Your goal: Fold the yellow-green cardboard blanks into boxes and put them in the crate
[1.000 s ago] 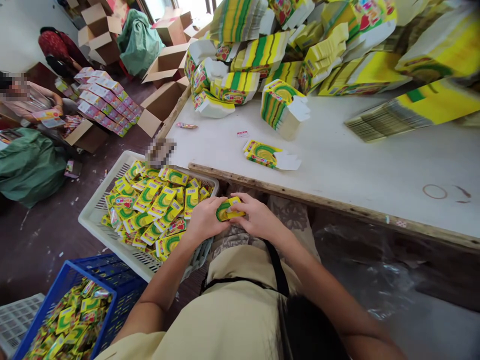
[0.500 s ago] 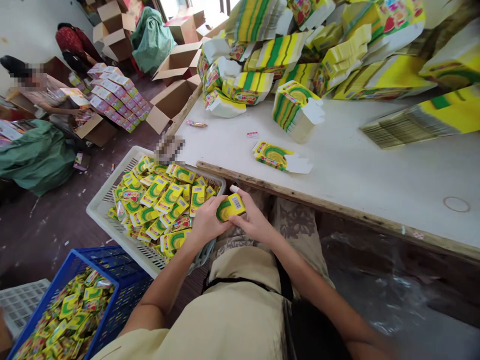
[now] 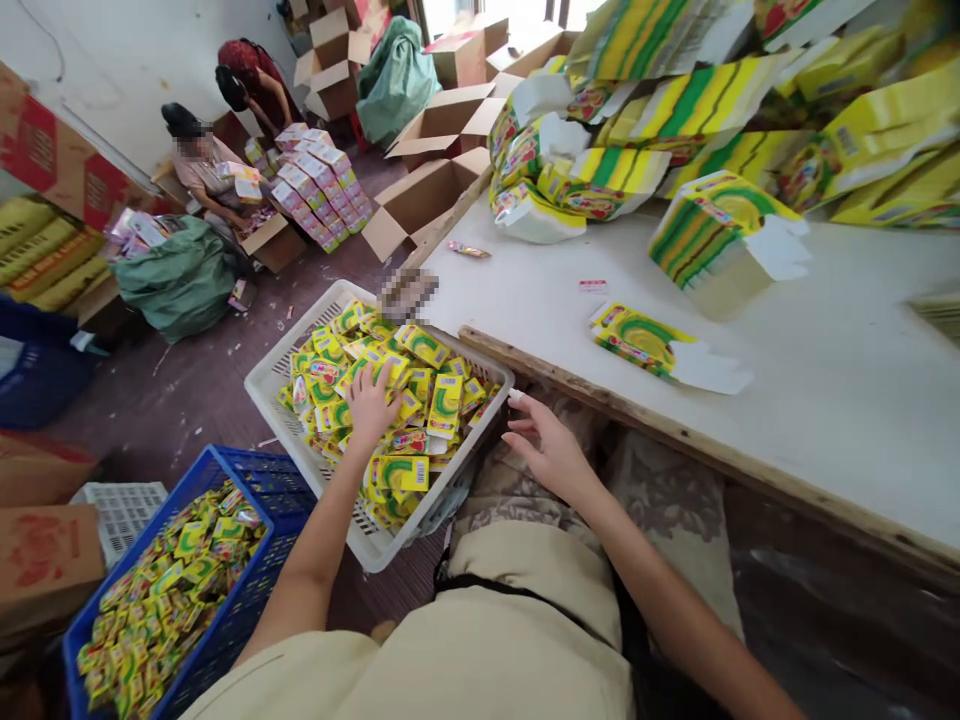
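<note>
My left hand (image 3: 373, 404) lies on the heap of small yellow-green boxes (image 3: 444, 405) in the white basket (image 3: 373, 553). Its fingers are spread over the boxes, and I see no box gripped in it. Just right of the basket, over my lap, my right hand (image 3: 551, 445) is raised with its fingers apart and nothing between them. A white wrap covers one of its fingertips. On the white table (image 3: 825, 420) an unfolded yellow carton (image 3: 637, 338) lies flat, in front of a standing stack of flat cartons (image 3: 720, 235).
A blue crate (image 3: 225, 590) of small yellow packets stands at the lower left. Piled cartons (image 3: 615, 180) cover the table's back. Two people, open cardboard boxes (image 3: 431, 195) and a green sack (image 3: 176, 285) are farther off. A wooden strip (image 3: 600, 390) edges the table.
My hands have parted. The yellow box they held is no longer in them; my left hand has moved left onto the heap, and my right hand has opened. The view has shifted left.
</note>
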Motion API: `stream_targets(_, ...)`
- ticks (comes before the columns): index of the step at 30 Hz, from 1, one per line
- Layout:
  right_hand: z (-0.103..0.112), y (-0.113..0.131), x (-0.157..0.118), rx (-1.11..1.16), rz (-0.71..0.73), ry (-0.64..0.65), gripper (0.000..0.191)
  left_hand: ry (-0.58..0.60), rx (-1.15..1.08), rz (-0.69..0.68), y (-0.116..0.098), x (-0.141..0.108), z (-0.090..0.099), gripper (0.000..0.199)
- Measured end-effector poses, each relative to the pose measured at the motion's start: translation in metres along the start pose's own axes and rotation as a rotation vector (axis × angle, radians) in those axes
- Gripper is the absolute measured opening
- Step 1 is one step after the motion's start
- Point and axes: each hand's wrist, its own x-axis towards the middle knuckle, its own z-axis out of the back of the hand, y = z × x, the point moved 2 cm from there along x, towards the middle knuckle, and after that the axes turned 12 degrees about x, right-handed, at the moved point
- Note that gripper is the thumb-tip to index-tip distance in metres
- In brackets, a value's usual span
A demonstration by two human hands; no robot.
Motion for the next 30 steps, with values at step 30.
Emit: stream_targets(30, 0.039, 0.025, 0.015, -0.165, 0.04, 0.072, 0.027, 0.198, -0.027, 0.134, 0.099, -0.02, -0.035, 0.058)
